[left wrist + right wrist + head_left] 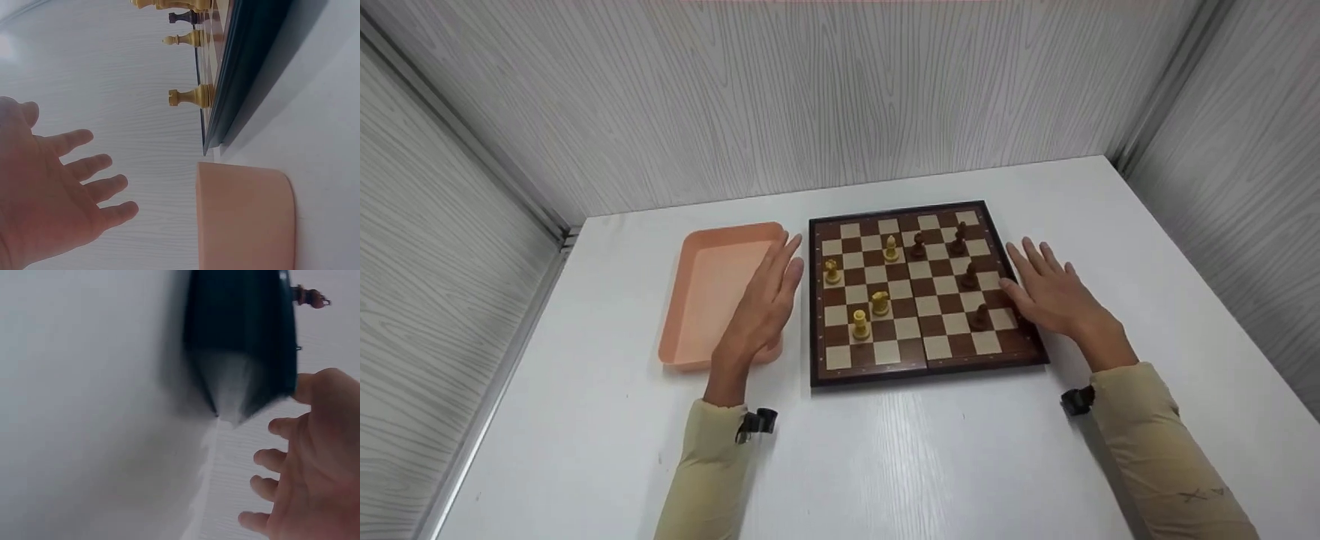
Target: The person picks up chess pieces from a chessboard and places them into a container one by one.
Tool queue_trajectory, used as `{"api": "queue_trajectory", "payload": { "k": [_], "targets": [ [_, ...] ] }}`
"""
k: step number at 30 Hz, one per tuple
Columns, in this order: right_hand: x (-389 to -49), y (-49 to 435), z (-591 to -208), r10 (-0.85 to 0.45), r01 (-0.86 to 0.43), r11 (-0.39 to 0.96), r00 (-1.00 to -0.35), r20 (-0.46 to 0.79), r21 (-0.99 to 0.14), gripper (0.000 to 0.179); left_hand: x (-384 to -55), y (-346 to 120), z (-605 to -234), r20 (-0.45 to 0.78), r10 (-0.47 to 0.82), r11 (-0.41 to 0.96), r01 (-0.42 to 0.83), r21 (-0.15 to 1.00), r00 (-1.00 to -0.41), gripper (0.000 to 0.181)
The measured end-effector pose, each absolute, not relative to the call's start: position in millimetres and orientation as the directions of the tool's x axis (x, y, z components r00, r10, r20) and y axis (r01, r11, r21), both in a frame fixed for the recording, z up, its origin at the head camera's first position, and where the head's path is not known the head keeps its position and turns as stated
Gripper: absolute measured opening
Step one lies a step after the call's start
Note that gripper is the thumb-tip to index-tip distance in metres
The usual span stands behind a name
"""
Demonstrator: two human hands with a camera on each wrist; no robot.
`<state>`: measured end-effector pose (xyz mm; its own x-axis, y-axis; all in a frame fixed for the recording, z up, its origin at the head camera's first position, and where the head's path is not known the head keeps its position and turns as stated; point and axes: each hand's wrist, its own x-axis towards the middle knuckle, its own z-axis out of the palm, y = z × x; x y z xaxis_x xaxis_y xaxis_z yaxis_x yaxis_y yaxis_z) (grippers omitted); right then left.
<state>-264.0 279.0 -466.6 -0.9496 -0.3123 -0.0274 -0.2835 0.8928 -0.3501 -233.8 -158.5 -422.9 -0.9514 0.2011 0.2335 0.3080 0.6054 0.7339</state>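
Observation:
A brown and cream chessboard (886,352) lies on the table between the two hands. On its left half stand several yellow pieces, among them a rook (860,325), a knight (880,302) and a bishop (891,247). Several dark pieces (970,276) stand toward the right. My left hand (761,307) holds nothing, its fingers extended over the right side of a peach tray (679,300). Fingers spread, my right hand (1054,296) is at the board's right edge, thumb right at the rim. The right wrist view shows the board's dark side (242,315) beside that hand (320,461).
The tray stands left of the board with a narrow gap between them. A white table (855,457) extends around both. Grey wood-grain panels (840,90) rise behind and at both sides. Each sleeve end carries a small black device (1078,400).

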Motion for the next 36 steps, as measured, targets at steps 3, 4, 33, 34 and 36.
{"api": "queue_trajectory", "payload": {
  "k": [3, 4, 33, 34, 36],
  "targets": [
    [-265, 276, -467, -0.330, -0.298, 0.897, -0.943, -0.046, -0.325, 0.072, -233, -161, -426, 0.229, 0.199, 0.606, 0.303, 0.736, -0.953, 0.059],
    [-266, 275, -468, -0.335, -0.303, 0.899, -0.941, -0.051, -0.315, 0.073, -233, -161, -426, 0.227, 0.200, 0.605, 0.303, 0.736, -0.953, 0.059],
    [-273, 273, -485, -0.330, -0.314, 0.933, -0.941, -0.073, -0.176, 0.075, -237, -141, -438, 0.240, 0.249, 0.509, 0.338, 0.792, -0.938, 0.059],
    [-273, 273, -485, -0.330, -0.313, 0.933, -0.941, -0.073, -0.175, 0.075, -238, -140, -439, 0.251, 0.247, 0.511, 0.346, 0.787, -0.936, 0.058],
    [-273, 272, -484, -0.329, -0.313, 0.934, -0.942, -0.072, -0.174, 0.075, -239, -139, -441, 0.269, 0.239, 0.518, 0.357, 0.777, -0.933, 0.056]
  ]
}}
